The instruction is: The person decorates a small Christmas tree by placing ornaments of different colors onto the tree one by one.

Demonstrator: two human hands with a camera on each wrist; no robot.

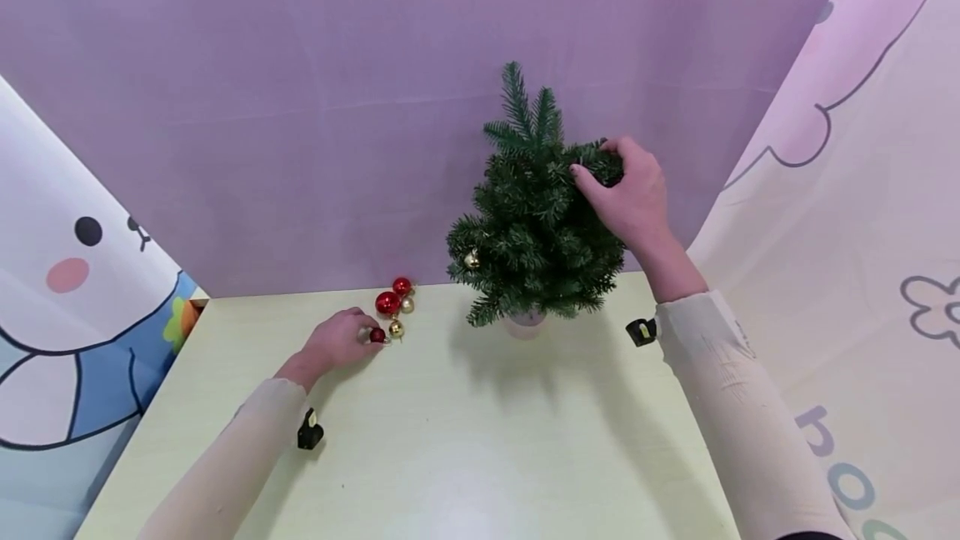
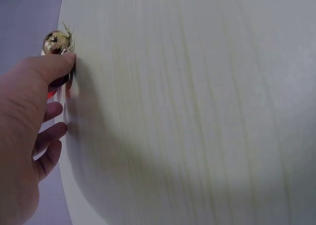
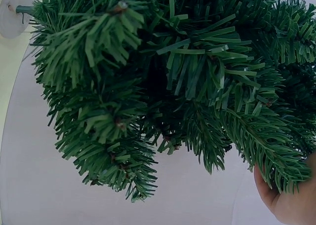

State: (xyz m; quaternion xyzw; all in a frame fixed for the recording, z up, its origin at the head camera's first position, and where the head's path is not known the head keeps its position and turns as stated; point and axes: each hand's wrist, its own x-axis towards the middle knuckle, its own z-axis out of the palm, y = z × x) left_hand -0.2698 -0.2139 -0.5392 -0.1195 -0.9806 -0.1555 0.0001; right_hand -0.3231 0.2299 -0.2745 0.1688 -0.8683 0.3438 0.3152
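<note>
A small green artificial Christmas tree (image 1: 532, 223) stands upright near the back of the table, a gold bauble (image 1: 472, 259) hanging low on its left side. My right hand (image 1: 636, 190) holds a branch at the tree's upper right between thumb and fingers; in the right wrist view, needles (image 3: 266, 151) cover most of that hand. Over on the left, my left hand (image 1: 341, 342) pinches a small dark red bauble (image 1: 377, 335) close to the tabletop. Just beyond its fingertips lie a gold bauble (image 1: 397, 328), another gold one (image 1: 408, 305) and two red baubles (image 1: 387, 303).
The pale wooden table (image 1: 450, 457) meets a purple cloth backdrop (image 1: 300, 123) right behind the baubles and tree. Printed curtains (image 1: 847, 232) flank both sides. A pale round base (image 1: 525, 325) shows beneath the tree. Each wrist carries a small black camera (image 1: 310, 430).
</note>
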